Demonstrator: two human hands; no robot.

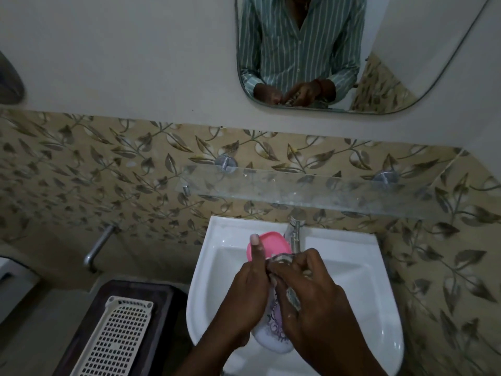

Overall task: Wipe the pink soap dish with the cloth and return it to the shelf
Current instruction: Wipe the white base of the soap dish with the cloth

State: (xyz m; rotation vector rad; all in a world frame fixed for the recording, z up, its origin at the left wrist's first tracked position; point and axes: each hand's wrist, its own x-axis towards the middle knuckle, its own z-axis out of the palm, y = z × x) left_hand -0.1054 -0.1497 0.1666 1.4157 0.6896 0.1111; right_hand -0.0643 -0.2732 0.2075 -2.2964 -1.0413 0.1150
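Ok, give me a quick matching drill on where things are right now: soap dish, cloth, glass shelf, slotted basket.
Things:
1. pink soap dish
2. cloth
3. glass shelf
4. slotted basket

Places:
A. on the dark stand left of the sink
B. held in the left hand, over the basin
C. on the wall under the mirror
D. bunched under the right hand

Pairs: 1-B, 2-D, 3-C, 4-A

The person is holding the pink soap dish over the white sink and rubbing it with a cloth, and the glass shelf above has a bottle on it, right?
Not quite. The head view shows no bottle on the glass shelf; nothing stands on it. The rest holds: the left hand grips the pink soap dish over the white sink while the right hand rubs it with the cloth.
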